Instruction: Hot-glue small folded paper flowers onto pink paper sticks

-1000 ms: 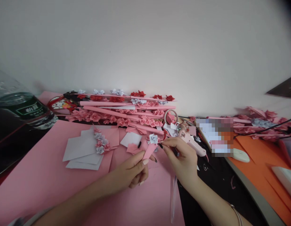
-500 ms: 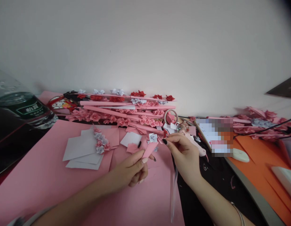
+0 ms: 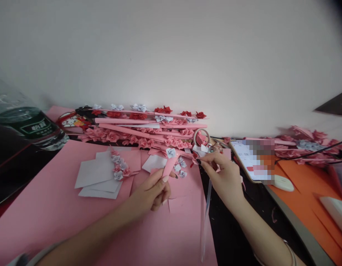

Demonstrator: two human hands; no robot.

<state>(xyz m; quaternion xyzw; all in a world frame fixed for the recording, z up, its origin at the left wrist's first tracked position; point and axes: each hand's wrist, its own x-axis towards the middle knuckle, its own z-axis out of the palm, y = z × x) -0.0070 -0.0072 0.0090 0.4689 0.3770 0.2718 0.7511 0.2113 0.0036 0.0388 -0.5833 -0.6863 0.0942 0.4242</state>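
My left hand [image 3: 157, 190] is closed around a pink paper strip [image 3: 169, 166], which slants upward from the fingers. A small white paper flower [image 3: 171, 152] sits at the strip's top end. To the right of the strip, several loose white paper flowers [image 3: 182, 173] rest on the pink sheet [image 3: 110, 225]. Apart from the strip, my right hand [image 3: 225, 175] has its thumb and forefinger pinched together, close to some small red and pink bits. Whatever lies between those fingertips is too small to make out.
Pink paper stems with flowers [image 3: 149, 142] are piled against the wall. White paper squares [image 3: 97, 173] and a flower spray [image 3: 119, 166] lie left. A tape roll [image 3: 201, 137], phone [image 3: 244, 159], white mouse [image 3: 283, 183] and long clear strip [image 3: 206, 221] are around; a water bottle [image 3: 29, 123] stands left.
My right hand has drawn away to the right from the paper strip. My left hand has shifted slightly left and up with the strip, and the loose white flowers show more fully.
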